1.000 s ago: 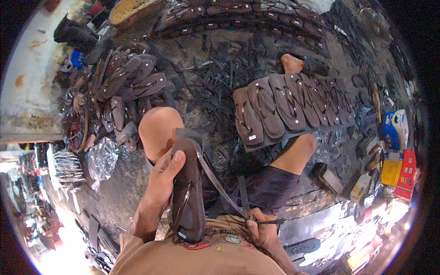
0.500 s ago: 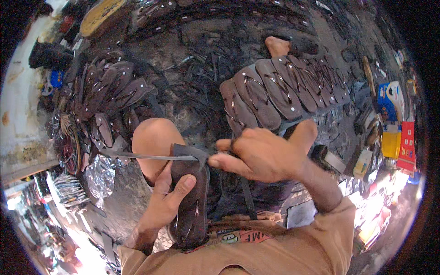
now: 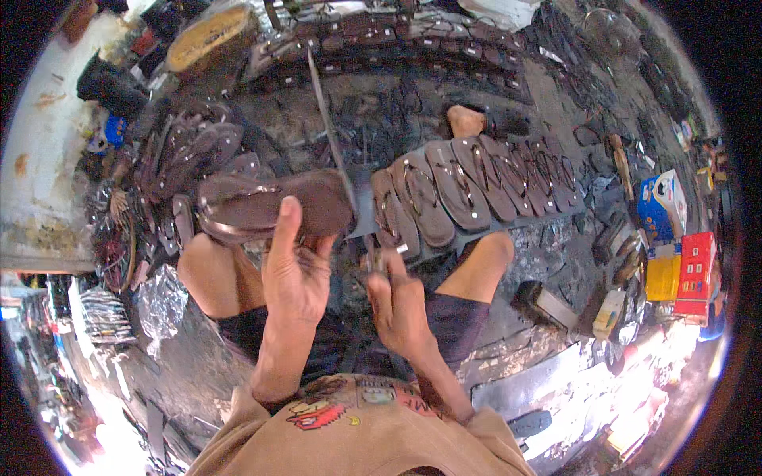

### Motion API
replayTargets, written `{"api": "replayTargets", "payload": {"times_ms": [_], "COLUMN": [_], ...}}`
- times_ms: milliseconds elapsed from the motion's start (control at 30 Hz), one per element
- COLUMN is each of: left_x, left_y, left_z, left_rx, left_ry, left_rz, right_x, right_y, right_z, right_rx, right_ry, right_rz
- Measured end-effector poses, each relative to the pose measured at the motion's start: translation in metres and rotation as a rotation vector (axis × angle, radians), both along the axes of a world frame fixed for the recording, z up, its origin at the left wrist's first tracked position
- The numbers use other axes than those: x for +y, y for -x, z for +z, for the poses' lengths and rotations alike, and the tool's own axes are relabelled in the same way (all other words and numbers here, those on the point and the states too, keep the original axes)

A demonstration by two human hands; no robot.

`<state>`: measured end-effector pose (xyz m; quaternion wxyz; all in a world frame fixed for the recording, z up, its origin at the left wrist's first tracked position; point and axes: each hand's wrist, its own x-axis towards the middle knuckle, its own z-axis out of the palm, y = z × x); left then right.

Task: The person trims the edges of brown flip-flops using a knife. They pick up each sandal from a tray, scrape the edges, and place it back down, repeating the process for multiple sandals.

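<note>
"Start at the left. What's there?"

"Farthest left, beyond the left hand [image 3: 295, 282], lies a loose pile of sandals [image 3: 190, 147]. Nearer, right at that hand's fingertips, is the brown sandal [image 3: 317, 198] being worked on."

"How is it gripped?"

"The left hand is closed around it, thumb up along the near edge. The sandal lies crosswise, its broad end pointing toward the right hand's side."

"And that long thing?"

"A narrow dark strip [image 3: 327, 111]. It runs up and away from the sandal's broad end, ahead of both hands. I'd judge it to be edging cut from the sole, so the step looks like trimming around that end."

"What about the right hand [image 3: 401, 305]?"

"Just right of the left one and below the broad end, with its fingers bent and bunched. Something thin may be between the fingertips, but blur hides it; I can't tell whether they grip anything."

"What does the next move call for?"

"In my judgement, a steady left hold with the edge turned toward the right hand, and the left fingers clear of any cutting line."

"Anything farther right?"

"Beyond the right hand, up and to its right, a row of sandals [image 3: 460, 198] lies side by side."
</note>
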<state>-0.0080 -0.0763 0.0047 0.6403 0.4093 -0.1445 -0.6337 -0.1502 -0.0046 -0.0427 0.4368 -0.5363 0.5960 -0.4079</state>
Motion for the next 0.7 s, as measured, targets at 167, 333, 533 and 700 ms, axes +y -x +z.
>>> {"api": "replayTargets", "payload": {"times_ms": [167, 333, 533, 700], "left_x": [0.017, 0.043, 0.055, 0.068], "left_y": [-0.01, -0.034, -0.038, -0.066], "left_z": [0.017, -0.016, -0.028, -0.045], "left_rx": [0.079, 0.002, -0.13, -0.223], "left_ry": [-0.008, -0.001, -0.017, -0.117], "left_rz": [-0.026, -0.169, -0.193, -0.285], "right_x": [0.088, 0.07, 0.039, 0.011], "right_y": [0.025, 0.046, 0.054, 0.055], "right_z": [-0.023, -0.006, 0.021, 0.025], "right_rx": [0.151, 0.332, 0.298, 0.248], "right_ry": [-0.102, -0.118, -0.144, -0.218], "right_rz": [0.043, 0.168, 0.288, 0.502]}}
